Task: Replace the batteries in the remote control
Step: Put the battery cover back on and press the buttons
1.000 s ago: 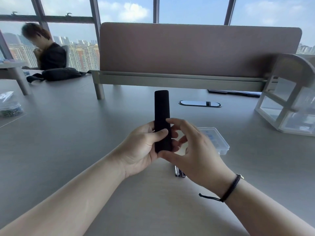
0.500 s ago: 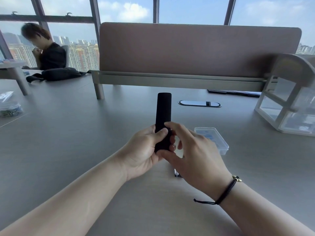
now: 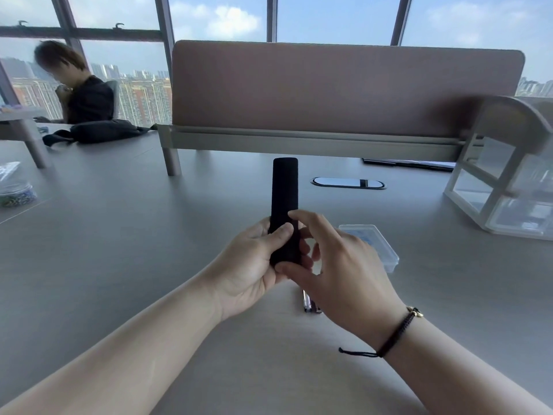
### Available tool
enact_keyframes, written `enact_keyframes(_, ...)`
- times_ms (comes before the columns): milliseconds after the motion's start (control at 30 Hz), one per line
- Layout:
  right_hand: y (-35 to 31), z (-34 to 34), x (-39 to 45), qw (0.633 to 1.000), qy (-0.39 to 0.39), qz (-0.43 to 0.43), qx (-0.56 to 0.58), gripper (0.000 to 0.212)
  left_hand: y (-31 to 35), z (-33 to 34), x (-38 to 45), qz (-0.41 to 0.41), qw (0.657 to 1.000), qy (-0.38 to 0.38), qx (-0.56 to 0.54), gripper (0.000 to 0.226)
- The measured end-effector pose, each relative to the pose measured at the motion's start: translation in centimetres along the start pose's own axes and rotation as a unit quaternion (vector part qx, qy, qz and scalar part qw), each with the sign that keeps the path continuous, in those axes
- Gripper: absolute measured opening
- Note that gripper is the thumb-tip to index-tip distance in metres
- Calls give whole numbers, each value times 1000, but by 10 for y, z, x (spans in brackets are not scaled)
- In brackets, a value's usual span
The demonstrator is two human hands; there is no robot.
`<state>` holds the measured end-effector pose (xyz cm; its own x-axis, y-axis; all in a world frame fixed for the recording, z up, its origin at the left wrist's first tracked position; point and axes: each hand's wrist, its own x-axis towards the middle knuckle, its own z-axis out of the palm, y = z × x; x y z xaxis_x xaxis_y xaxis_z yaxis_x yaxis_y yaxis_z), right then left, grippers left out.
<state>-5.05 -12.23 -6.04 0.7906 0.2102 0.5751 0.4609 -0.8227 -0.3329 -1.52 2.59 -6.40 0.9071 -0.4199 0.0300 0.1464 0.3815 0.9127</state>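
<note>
Both hands hold a black remote control upright above the grey counter (image 3: pixel 104 265).

Beyond the remote control (image 3: pixel 284 193) stands a tall divider panel (image 3: pixel 344 88); right of it, a clear drawer unit (image 3: pixel 505 187). The left hand (image 3: pixel 254 265) has its fingers clenched round the remote's lower end, the thumb across its face; the right hand (image 3: pixel 338 265) pinches the same end with thumb and forefinger. Behind the right hand, a clear plastic box (image 3: pixel 377 244) is partly hidden. Under the hands lie batteries (image 3: pixel 309 304), mostly covered.

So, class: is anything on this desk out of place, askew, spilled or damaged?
Nothing stands out. Both hands hold the black remote upright; the clear plastic box sits flat and closed, and loose batteries lie beneath the right hand.
</note>
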Motion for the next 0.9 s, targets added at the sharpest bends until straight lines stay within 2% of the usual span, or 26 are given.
enact_keyframes(200, 0, 0, 0, 1000, -16, 10, 16, 69, 5, -1, -2, -29, 999, 11, -32, 49)
enact_keyframes(467, 1, 1, -1, 999, -26, 23, 38, 71, 4, -1, 0, -7, 999, 31, 29, 27)
enact_keyframes(700, 6, 2, 0, 997, -9, 35, 66, 68, 8, 1, -1, -48, 996, 51, -46, 53)
enact_keyframes(900, 6, 1, 1, 995, -15, 49, 85, 62, 8, -1, -2, -46, 996, 43, -70, 40)
